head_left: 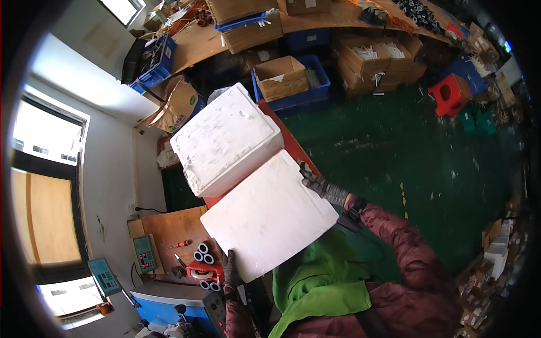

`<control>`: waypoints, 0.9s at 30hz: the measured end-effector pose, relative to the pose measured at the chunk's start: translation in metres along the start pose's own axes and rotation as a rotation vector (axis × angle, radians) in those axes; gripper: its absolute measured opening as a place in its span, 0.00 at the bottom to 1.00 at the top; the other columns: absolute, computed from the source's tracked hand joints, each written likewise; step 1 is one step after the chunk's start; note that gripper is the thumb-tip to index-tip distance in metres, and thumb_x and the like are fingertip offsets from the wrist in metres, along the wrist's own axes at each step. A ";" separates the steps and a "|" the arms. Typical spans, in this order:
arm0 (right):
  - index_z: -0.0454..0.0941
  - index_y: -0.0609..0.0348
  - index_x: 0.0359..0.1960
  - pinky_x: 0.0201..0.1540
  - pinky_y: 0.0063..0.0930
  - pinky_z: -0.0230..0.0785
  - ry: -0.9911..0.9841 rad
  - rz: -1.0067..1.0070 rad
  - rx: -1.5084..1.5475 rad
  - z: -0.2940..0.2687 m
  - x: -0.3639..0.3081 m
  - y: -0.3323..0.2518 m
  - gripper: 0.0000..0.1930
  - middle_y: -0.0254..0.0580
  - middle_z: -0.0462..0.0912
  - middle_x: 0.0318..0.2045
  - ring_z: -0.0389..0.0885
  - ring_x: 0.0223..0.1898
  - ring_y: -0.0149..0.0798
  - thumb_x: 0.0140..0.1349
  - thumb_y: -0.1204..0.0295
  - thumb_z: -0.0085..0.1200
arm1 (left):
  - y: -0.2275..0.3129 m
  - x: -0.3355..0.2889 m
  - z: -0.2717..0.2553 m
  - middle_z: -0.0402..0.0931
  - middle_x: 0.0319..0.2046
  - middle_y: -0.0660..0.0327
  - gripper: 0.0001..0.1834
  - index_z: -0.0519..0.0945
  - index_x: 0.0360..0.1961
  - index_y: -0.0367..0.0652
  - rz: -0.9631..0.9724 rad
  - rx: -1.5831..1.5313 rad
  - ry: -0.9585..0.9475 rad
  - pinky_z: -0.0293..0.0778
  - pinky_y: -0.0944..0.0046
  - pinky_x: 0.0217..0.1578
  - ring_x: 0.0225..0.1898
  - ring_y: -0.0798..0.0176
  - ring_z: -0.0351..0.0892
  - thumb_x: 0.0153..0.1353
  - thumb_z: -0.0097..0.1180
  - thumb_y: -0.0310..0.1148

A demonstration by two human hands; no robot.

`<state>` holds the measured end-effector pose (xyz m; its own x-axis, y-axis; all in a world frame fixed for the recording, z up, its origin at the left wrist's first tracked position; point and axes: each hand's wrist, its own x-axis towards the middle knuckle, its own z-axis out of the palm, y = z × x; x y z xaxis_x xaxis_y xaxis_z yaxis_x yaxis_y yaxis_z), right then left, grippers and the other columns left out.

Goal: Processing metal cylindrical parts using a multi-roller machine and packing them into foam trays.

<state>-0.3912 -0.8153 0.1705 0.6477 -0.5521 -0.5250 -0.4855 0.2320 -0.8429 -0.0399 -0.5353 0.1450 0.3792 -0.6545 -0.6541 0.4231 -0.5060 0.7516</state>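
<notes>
A flat white foam lid is held tilted in front of me; whether a box body hangs beneath it is hidden. My right hand, in a grey patterned glove, grips its far right edge by a notch. At the near left edge, my left hand, in a dark glove, is closed on the lid, its fingers partly out of sight. Just beyond stands a white foam box with a scuffed top, resting on a red surface.
On my left, a wooden bench bears a screwdriver and a red device with rollers. A blue machine stands nearer. Ahead are a blue crate and cardboard boxes; a red stool is far right.
</notes>
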 end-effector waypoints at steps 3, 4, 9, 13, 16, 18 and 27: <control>0.43 0.57 0.67 0.70 0.34 0.42 0.168 -0.433 -0.110 -0.025 0.036 0.048 0.24 0.40 0.44 0.69 0.44 0.69 0.34 0.71 0.64 0.22 | 0.012 0.012 0.031 0.72 0.43 0.62 0.31 0.66 0.57 0.43 0.012 0.008 -0.010 0.71 0.60 0.44 0.42 0.63 0.72 0.60 0.51 0.54; 0.43 0.57 0.67 0.70 0.34 0.42 0.172 -0.424 -0.102 -0.027 0.039 0.062 0.24 0.40 0.44 0.69 0.44 0.69 0.34 0.71 0.64 0.22 | 0.015 0.015 0.033 0.71 0.46 0.61 0.31 0.62 0.60 0.45 -0.036 -0.017 -0.010 0.71 0.59 0.44 0.44 0.63 0.72 0.61 0.52 0.51; 0.62 0.56 0.60 0.58 0.29 0.60 0.019 -0.215 0.752 -0.031 0.029 0.070 0.19 0.42 0.68 0.55 0.67 0.55 0.36 0.70 0.67 0.35 | 0.025 0.010 0.032 0.72 0.45 0.62 0.27 0.67 0.57 0.44 0.038 -0.005 0.075 0.71 0.60 0.44 0.43 0.62 0.72 0.62 0.52 0.48; 0.74 0.56 0.44 0.42 0.32 0.69 0.405 0.099 0.315 -0.041 0.047 0.100 0.13 0.37 0.78 0.34 0.75 0.35 0.36 0.62 0.63 0.49 | 0.020 0.001 0.034 0.73 0.46 0.62 0.26 0.70 0.55 0.41 0.035 -0.092 0.078 0.69 0.61 0.47 0.46 0.64 0.71 0.61 0.53 0.47; 0.75 0.59 0.42 0.45 0.35 0.68 0.600 0.228 -0.019 -0.045 0.098 0.185 0.18 0.46 0.78 0.38 0.76 0.37 0.44 0.58 0.58 0.53 | 0.008 0.008 0.032 0.72 0.49 0.62 0.27 0.69 0.57 0.42 0.022 -0.188 0.124 0.66 0.61 0.51 0.50 0.64 0.70 0.62 0.52 0.47; 0.74 0.55 0.41 0.46 0.44 0.68 0.414 0.175 -0.798 -0.029 0.100 0.157 0.21 0.53 0.78 0.40 0.77 0.42 0.53 0.51 0.55 0.55 | 0.001 0.001 0.016 0.71 0.51 0.62 0.27 0.68 0.57 0.43 0.055 -0.211 0.175 0.65 0.61 0.52 0.51 0.64 0.69 0.62 0.51 0.47; 0.70 0.57 0.46 0.44 0.42 0.69 0.764 0.228 -0.530 -0.049 0.069 0.172 0.20 0.54 0.78 0.38 0.77 0.40 0.54 0.55 0.60 0.51 | -0.033 -0.027 -0.033 0.76 0.44 0.62 0.18 0.74 0.49 0.47 -0.003 -0.352 0.317 0.72 0.65 0.43 0.42 0.65 0.76 0.64 0.47 0.46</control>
<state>-0.4585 -0.8528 -0.0048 0.0371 -0.9554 -0.2929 -0.8768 0.1095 -0.4683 -0.0374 -0.4824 0.1352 0.5867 -0.4219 -0.6913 0.6572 -0.2508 0.7108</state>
